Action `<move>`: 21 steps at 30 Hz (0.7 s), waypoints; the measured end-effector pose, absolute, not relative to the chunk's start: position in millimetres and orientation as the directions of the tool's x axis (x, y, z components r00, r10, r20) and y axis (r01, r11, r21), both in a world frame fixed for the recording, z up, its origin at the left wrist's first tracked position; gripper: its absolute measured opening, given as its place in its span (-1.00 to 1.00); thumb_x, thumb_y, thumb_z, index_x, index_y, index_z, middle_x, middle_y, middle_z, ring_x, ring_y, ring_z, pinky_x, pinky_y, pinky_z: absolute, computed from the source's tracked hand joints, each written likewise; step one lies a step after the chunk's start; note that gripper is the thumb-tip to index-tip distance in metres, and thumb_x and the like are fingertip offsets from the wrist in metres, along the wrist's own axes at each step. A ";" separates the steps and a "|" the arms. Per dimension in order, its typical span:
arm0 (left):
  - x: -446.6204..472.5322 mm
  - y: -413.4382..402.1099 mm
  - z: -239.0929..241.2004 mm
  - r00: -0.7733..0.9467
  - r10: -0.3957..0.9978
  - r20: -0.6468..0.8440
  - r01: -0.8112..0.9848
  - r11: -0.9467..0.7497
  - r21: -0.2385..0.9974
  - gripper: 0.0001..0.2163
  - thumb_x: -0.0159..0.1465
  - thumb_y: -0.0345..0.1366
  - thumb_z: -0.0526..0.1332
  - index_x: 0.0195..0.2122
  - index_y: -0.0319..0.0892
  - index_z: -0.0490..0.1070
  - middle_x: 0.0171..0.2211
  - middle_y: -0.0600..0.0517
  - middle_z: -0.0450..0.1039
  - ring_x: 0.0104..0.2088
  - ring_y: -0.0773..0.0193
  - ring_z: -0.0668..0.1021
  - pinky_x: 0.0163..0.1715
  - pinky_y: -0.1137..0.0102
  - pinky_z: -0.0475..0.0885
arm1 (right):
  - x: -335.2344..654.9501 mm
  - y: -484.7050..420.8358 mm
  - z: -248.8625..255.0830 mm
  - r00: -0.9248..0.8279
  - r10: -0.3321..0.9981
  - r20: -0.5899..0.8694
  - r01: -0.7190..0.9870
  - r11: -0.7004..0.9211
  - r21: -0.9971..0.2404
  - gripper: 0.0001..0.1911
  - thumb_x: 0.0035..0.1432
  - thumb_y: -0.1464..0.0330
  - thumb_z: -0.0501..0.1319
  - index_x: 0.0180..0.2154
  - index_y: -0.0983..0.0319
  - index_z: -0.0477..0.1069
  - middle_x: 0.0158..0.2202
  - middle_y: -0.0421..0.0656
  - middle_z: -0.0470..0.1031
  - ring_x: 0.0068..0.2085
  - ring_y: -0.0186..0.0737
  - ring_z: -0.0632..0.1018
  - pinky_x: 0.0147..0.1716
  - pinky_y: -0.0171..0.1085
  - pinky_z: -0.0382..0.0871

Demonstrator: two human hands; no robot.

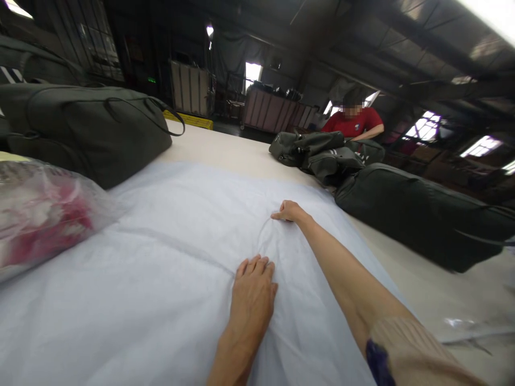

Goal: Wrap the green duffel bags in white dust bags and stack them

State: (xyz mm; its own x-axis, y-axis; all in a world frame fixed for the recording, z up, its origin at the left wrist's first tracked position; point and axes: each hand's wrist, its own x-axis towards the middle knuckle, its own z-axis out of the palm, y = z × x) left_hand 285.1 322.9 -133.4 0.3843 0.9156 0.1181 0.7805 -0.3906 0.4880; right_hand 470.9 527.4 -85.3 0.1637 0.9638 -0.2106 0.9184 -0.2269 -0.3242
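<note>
A large white tissue-like sheet [161, 257] lies spread over the table in front of me. My left hand [253, 292] rests flat on it, palm down, fingers together and stretched out, pressing the sheet. My right hand [287, 212] reaches farther out, its fingers curled down and pinching a raised fold of the sheet, which wrinkles between the two hands.
A dark green duffel bag [88, 128] sits at the back left, another [422, 220] at the right, and a pile of bags [322, 153] before a person in a red shirt [356, 122]. A clear plastic bag with pink contents [44, 214] lies at left.
</note>
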 end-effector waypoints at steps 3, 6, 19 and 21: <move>284.3 322.6 -133.3 0.376 0.919 0.121 0.788 -0.385 0.480 -0.63 0.32 -0.35 0.11 0.16 -0.10 0.34 0.22 0.01 0.34 0.26 0.12 0.30 0.29 0.08 0.14 | 477.0 526.9 -86.8 0.169 0.964 -0.204 0.919 -0.229 -0.321 -0.56 -0.16 0.13 0.48 -0.31 0.23 0.41 -0.36 -0.07 0.57 -0.24 -0.09 0.57 -0.33 -0.26 0.34; 283.6 322.7 -133.2 0.372 0.917 0.140 0.784 -0.392 0.481 -0.64 0.32 -0.36 0.11 0.15 -0.10 0.35 0.22 0.01 0.35 0.26 0.13 0.31 0.29 0.09 0.15 | 482.1 528.8 -77.4 0.149 0.952 -0.265 0.897 -0.244 -0.369 -0.63 -0.01 0.10 0.39 -0.38 0.26 0.41 -0.43 -0.06 0.56 -0.37 -0.14 0.57 -0.45 -0.29 0.31; 284.6 322.1 -133.9 0.362 0.920 0.150 0.776 -0.386 0.499 -0.65 0.32 -0.35 0.12 0.14 -0.10 0.36 0.21 0.02 0.36 0.25 0.13 0.31 0.29 0.10 0.15 | 468.7 514.5 -40.5 -0.084 0.950 -0.301 0.777 -0.127 -0.616 -0.63 -0.02 0.43 0.32 -0.10 0.20 0.42 -0.32 -0.19 0.60 -0.38 -0.38 0.53 -0.49 -0.45 0.30; 284.5 322.1 -133.9 0.362 0.919 0.153 0.774 -0.388 0.500 -0.65 0.32 -0.34 0.12 0.14 -0.10 0.36 0.21 0.02 0.36 0.25 0.12 0.31 0.28 0.09 0.15 | 462.9 519.7 -49.8 -0.040 0.947 -0.320 0.806 -0.159 -0.570 -0.66 -0.06 0.47 0.33 -0.16 0.24 0.44 -0.43 -0.21 0.57 -0.44 -0.36 0.52 -0.52 -0.43 0.28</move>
